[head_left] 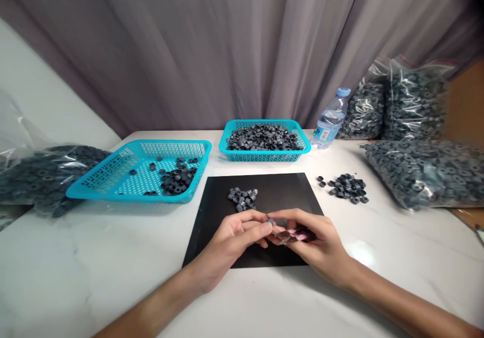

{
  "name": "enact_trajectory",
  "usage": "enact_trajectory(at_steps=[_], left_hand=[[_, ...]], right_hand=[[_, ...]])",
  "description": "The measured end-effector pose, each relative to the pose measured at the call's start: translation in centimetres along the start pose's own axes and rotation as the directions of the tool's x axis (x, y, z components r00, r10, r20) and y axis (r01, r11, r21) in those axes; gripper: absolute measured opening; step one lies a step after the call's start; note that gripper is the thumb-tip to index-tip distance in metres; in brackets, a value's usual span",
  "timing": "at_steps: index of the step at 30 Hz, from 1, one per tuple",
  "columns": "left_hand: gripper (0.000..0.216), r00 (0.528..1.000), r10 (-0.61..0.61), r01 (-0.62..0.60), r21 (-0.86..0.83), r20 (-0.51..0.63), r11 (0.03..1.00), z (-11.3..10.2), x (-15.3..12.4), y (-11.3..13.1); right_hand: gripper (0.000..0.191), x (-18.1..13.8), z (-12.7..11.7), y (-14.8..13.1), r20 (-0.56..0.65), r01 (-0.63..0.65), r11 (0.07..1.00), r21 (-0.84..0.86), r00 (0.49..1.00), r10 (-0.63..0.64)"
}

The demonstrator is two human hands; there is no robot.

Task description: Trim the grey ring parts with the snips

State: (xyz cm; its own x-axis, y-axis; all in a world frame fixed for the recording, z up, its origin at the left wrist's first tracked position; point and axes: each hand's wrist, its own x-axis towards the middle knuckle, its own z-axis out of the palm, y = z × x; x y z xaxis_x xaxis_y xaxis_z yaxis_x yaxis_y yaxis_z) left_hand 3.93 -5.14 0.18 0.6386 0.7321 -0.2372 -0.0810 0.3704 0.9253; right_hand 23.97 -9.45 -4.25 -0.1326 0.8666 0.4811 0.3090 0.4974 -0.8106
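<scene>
Above the black mat (280, 189), my left hand (234, 239) pinches a small dark grey ring-like piece (270, 222) between thumb and fingers. My right hand (323, 242) meets it fingertip to fingertip and is closed around a shiny object with pink on it (297, 235); its kind is partly hidden by the fingers. Just beyond my left hand, a small pile of grey ring-like pieces (243, 199) lies on the mat.
A blue basket (132, 195) with some grey pieces stands left; another blue basket (264, 155), fuller, stands behind the mat. Loose pieces (348, 187) lie at right. Around them are a water bottle (330, 121) and bags of pieces (434, 171), (56, 171) at both sides.
</scene>
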Motion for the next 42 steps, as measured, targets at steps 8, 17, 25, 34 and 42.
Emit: enact_trajectory(at_steps=[8, 17, 25, 34, 42], left_hand=[[0.024, 0.999, 0.007, -0.005, -0.034, 0.045, 0.999, -0.5, 0.2, -0.3], [0.027, 0.998, 0.003, -0.002, -0.020, 0.055, 1.000, -0.8, 0.5, -0.7], [0.034, 0.999, 0.000, -0.001, 0.013, 0.053, 1.000, -0.5, 0.6, -0.5], [0.027, 0.999, 0.004, -0.005, 0.045, 0.034, 0.999, -0.6, 0.6, -0.7], [0.021, 1.000, 0.007, -0.008, 0.062, 0.009, 0.998, -0.9, 0.4, -0.9]], right_hand=[[0.044, 0.0, 0.2, 0.3, -0.004, 0.071, 0.996, -0.057, 0.997, -0.071], [0.036, 0.7, -0.1, -0.4, -0.014, 0.128, 0.992, 0.024, 0.992, -0.127], [0.024, 1.1, -0.1, -0.4, -0.010, -0.147, 0.972, 0.185, 0.988, 0.152], [0.017, 1.2, -0.1, -0.6, 0.050, -0.307, 0.916, 0.257, 0.951, 0.305], [0.018, 1.5, -0.1, -0.5, 0.039, -0.326, 0.895, 0.305, 0.943, 0.330]])
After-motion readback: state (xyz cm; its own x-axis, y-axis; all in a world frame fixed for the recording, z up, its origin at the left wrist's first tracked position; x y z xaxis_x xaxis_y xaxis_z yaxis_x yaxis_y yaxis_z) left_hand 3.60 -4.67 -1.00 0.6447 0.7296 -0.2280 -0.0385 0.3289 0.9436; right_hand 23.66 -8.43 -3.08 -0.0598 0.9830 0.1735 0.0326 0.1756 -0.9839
